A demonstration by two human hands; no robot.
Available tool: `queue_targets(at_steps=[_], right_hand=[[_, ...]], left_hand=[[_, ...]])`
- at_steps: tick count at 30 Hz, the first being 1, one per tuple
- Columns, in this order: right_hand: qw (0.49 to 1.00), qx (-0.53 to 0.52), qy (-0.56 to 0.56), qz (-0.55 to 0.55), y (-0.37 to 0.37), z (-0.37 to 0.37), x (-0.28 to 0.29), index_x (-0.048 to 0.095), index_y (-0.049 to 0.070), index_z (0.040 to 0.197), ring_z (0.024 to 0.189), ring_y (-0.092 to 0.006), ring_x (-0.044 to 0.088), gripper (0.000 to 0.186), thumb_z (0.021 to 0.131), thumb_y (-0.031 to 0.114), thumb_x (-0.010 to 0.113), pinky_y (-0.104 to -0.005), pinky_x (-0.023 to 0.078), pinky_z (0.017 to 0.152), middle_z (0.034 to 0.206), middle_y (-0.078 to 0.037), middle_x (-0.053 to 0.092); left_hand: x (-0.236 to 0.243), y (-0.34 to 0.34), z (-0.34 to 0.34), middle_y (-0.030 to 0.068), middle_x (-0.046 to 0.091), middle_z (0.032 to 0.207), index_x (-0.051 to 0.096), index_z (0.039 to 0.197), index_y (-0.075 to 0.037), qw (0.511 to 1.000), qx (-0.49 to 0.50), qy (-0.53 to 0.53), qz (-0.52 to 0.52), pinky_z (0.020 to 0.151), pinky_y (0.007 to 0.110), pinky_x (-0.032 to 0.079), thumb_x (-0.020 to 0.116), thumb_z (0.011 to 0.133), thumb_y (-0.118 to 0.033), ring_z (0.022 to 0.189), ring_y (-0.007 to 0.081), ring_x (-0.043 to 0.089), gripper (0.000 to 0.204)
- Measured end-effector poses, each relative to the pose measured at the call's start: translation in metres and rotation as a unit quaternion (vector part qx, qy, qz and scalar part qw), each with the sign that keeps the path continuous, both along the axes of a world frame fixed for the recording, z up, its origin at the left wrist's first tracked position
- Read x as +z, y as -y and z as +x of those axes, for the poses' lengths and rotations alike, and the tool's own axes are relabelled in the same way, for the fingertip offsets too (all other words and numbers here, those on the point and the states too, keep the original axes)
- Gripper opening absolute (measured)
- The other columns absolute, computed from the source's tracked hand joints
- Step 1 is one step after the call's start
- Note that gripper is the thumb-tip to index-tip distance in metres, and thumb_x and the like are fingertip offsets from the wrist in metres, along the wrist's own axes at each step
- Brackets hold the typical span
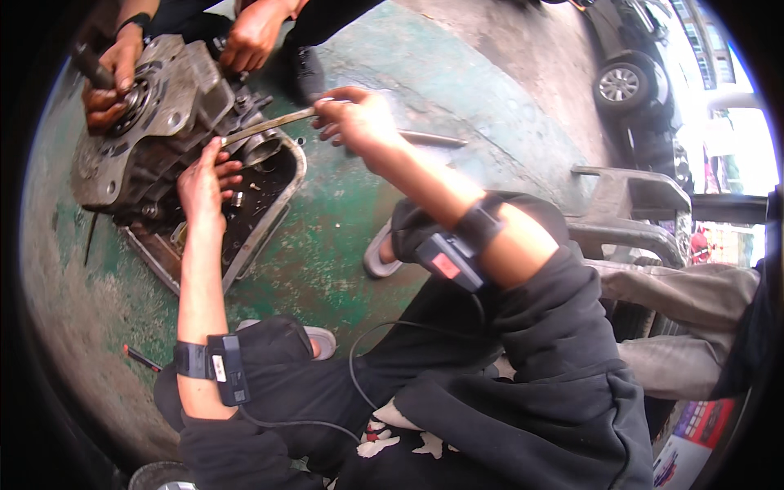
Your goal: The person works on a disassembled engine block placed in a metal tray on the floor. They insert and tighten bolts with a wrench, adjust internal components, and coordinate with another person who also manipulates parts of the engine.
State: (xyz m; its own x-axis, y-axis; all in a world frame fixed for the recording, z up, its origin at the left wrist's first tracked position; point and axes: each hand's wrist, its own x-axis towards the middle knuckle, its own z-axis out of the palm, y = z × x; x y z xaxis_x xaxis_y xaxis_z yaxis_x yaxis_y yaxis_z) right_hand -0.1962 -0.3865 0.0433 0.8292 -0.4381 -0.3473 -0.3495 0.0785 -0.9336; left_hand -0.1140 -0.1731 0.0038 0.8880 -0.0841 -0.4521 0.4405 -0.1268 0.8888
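A long, thin metal wrench [271,125] slants over the open side of a greasy metal engine or gearbox casing [175,118]. My right hand [359,122] is closed round its upper end. At its lower end, my left hand [204,186] pinches it between thumb and forefinger, the other fingers loosely bent; this end is partly hidden. Across the casing, a co-worker's hand [110,86] rests by a round bearing [140,96] with a dark handle [91,65] in it. The co-worker's other hand [249,39] touches the casing's far side.
Below the casing lies a tray-like metal pan [273,212] on the worn green floor [327,269]. A grey rod [433,139] shows beyond my right wrist. A red-tipped pen-like tool [143,358] lies left of my knee. A plastic stool [625,204] and another person's legs [686,314] are at right.
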Motion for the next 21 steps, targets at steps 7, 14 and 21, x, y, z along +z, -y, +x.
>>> queue_targets(at_steps=[7,14,21], right_hand=[[0.995,0.074,-0.07,0.018,-0.011,0.003,-0.005,0.063,-0.001,0.092,0.067,-0.0151,0.066,0.022,0.085,0.019,0.064,-0.0275,0.05,0.057,0.078,-0.01,0.069],[0.958,0.205,-0.189,0.062,-0.055,-0.021,-0.001,0.067,0.001,0.092,0.069,-0.0157,0.066,0.033,0.084,0.033,0.067,-0.029,0.05,0.064,0.078,-0.01,0.068],[0.921,0.342,-0.142,0.119,-0.115,-0.024,0.001,0.068,0.002,0.084,0.063,-0.0145,0.062,0.026,0.079,0.027,0.066,-0.0286,0.048,0.056,0.075,-0.008,0.067]], left_hand=[[-0.005,-0.008,0.007,0.004,0.068,0.073,0.064,0.086,-0.007,1.0,-0.012,-0.022,0.018,0.044,0.021,0.038,0.068,0.08,-0.047,0.054,0.0092,0.061,0.041],[-0.004,-0.01,0.005,0.0076,0.068,0.071,0.064,0.086,-0.004,1.0,0.005,-0.017,-0.022,0.042,0.021,0.04,0.069,0.082,-0.04,0.052,0.0125,0.062,0.037],[0.005,-0.013,0.003,0.0086,0.068,0.071,0.065,0.087,-0.004,0.999,0.0,-0.028,-0.042,0.051,0.024,0.047,0.07,0.081,-0.038,0.058,0.0129,0.063,0.035]])
